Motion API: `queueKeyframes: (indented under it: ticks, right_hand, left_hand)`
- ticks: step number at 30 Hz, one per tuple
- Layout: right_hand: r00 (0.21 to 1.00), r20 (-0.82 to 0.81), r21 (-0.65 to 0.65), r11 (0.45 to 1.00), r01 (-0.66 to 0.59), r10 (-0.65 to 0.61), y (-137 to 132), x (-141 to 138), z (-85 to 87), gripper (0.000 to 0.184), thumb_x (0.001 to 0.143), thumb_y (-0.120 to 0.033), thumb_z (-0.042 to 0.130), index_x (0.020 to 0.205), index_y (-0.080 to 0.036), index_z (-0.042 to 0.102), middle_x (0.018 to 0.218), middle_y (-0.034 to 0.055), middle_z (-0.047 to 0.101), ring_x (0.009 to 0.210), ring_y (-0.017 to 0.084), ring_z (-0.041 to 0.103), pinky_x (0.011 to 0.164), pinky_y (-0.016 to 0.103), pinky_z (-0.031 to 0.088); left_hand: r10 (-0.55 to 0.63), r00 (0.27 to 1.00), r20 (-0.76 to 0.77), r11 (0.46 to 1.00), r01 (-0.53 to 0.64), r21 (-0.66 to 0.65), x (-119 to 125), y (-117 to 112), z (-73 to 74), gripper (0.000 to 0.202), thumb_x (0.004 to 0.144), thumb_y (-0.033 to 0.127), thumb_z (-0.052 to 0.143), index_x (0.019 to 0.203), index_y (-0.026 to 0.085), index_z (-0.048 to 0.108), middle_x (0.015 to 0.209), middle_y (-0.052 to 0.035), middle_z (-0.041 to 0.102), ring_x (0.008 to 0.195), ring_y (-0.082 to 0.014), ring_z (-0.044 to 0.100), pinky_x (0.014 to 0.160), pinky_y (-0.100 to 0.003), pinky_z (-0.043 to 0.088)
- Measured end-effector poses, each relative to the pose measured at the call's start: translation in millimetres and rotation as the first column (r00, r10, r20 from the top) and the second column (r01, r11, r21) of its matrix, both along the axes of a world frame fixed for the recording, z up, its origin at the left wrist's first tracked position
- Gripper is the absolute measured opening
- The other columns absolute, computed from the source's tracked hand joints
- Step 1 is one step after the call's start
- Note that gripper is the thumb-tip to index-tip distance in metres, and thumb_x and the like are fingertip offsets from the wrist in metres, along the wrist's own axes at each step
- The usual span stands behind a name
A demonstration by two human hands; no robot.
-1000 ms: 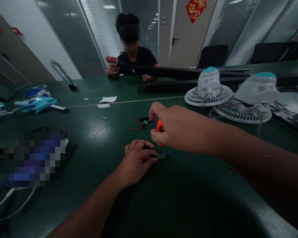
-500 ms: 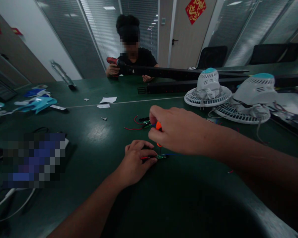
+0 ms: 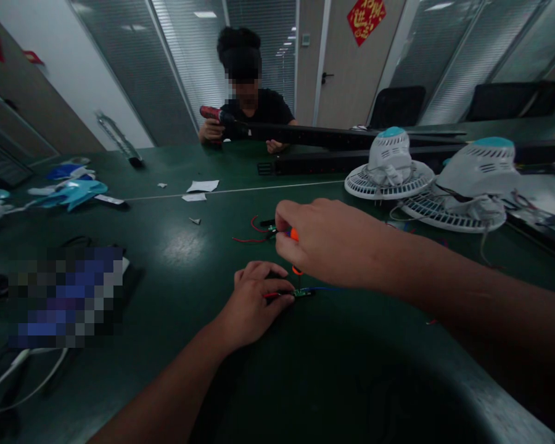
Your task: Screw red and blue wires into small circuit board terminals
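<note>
Left hand (image 3: 254, 302), fingers together, pins the board (image 3: 300, 293) at 12 o'clock, nearest; red and blue wires run off it. Right hand (image 3: 324, 243) is clamped on a screwdriver (image 3: 295, 234), shaft down at the board; contact unclear. Just beyond, a second board (image 3: 272, 229). Two fans (image 3: 388, 157) at 1 o'clock. Far, at 12, a co-worker (image 3: 259, 108) holds a drill (image 3: 211, 113). Step appears to be screw-driving; next move calls for seating the tip while the left hand pins.
</note>
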State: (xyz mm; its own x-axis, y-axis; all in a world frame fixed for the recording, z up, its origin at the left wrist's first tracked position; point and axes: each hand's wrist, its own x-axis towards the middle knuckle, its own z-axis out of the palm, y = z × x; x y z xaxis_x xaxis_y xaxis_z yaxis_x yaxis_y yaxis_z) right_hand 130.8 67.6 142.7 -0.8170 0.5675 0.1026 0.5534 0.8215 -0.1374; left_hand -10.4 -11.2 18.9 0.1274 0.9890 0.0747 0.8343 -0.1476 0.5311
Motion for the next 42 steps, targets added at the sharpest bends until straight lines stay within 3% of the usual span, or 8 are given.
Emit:
queueKeyframes:
  ticks: [12, 42]
  right_hand:
    - [1.000, -0.002, -0.037, 0.999, 0.000, 0.000, 1.4, 2.2, 2.7, 0.028, 0.081, -0.028, 0.050, 0.102, -0.014, 0.060, 0.081, 0.0109, 0.069, 0.067, 0.024, 0.061, 0.050, 0.029, 0.034]
    - [1.000, -0.015, -0.056, 0.998, -0.010, 0.009, 1.2, 5.2, 3.4, 0.029, 0.078, -0.028, 0.055, 0.103, -0.013, 0.058, 0.080, 0.0100, 0.068, 0.067, 0.024, 0.061, 0.051, 0.029, 0.036]
  left_hand:
    - [0.004, 1.000, 0.001, 1.000, -0.004, 0.001, -0.3, -0.2, 0.5, 0.016, 0.084, 0.028, 0.061, 0.094, 0.028, 0.073, 0.112, -0.0026, 0.062, 0.112, -0.0280, 0.049, 0.094, -0.049, 0.036]
    - [0.005, 1.000, -0.001, 1.000, -0.005, 0.002, 0.1, -0.2, 1.4, 0.016, 0.084, 0.027, 0.062, 0.095, 0.030, 0.073, 0.113, -0.0019, 0.063, 0.112, -0.0278, 0.050, 0.093, -0.049, 0.037]
